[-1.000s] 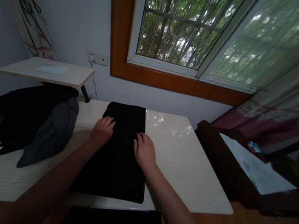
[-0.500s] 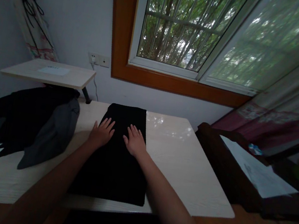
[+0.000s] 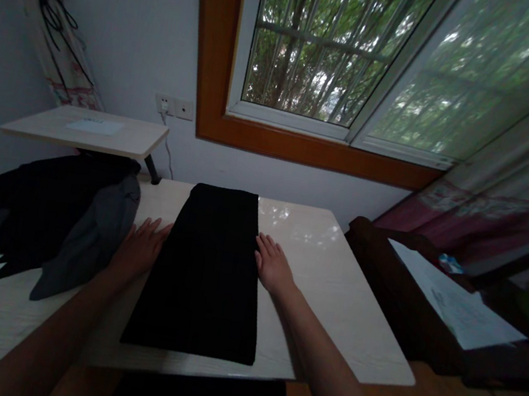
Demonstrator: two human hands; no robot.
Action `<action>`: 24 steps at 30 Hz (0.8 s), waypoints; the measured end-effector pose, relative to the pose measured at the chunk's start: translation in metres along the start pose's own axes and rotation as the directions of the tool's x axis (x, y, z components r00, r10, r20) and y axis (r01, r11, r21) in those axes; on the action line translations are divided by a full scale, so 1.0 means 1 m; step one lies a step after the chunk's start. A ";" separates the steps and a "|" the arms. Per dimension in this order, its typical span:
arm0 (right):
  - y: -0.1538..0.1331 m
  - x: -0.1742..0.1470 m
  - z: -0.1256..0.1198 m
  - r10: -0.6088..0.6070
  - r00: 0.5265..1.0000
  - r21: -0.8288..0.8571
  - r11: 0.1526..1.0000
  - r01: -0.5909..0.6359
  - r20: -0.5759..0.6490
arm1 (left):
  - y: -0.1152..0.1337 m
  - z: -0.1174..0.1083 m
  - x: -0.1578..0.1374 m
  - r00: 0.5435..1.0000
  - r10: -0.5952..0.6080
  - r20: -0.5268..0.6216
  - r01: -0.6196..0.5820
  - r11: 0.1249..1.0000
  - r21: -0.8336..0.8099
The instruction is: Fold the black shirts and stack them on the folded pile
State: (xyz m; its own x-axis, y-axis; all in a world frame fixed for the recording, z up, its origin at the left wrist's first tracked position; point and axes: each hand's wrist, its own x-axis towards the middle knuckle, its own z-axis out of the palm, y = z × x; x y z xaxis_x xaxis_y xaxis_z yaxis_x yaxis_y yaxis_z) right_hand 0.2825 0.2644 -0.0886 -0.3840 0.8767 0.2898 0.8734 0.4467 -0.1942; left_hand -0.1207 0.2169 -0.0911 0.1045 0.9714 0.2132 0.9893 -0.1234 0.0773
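A black folded garment [image 3: 208, 276] lies flat on the pale wooden table [image 3: 325, 289], long and narrow, reaching from the back edge towards the front edge. Its exact kind cannot be told. Beside its left edge is my left hand [image 3: 142, 246], fingers extended, the fingertips close to the cloth. My right hand [image 3: 274, 264] lies at the right edge, fingers stretched out, the tips at the fabric's border. Neither hand grips anything.
A heap of black and grey clothes [image 3: 64, 212] sits on the table's left, partly beneath a small raised shelf [image 3: 88, 128]. To the right, a dark brown piece of furniture [image 3: 394, 301] bears a white sheet [image 3: 455, 301]. A barred window [image 3: 339, 55] is behind the table.
Both hands have slid outward from the top of the black cloth, my left hand to the left and my right hand to the right. The cloth lies in the same place.
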 end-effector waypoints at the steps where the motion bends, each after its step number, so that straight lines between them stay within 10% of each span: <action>1: 0.003 -0.003 -0.001 -0.011 1.000 0.014 1.000 0.012 -0.009 | -0.003 -0.001 -0.004 0.999 0.034 -0.008 -0.034 0.999 -0.021; 24: 0.010 -0.012 -0.021 -0.136 0.981 0.381 0.907 0.178 -0.137 | -0.016 -0.005 -0.005 0.955 0.296 -0.023 -0.290 0.910 -0.295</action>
State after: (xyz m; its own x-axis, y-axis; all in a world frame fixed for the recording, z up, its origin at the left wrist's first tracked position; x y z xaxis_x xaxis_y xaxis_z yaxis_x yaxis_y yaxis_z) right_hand 0.3022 0.2544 -0.0747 -0.4542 0.7753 0.4390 0.6098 0.6297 -0.4812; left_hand -0.1373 0.2128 -0.0881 0.3907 0.8861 0.2493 0.8404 -0.4538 0.2963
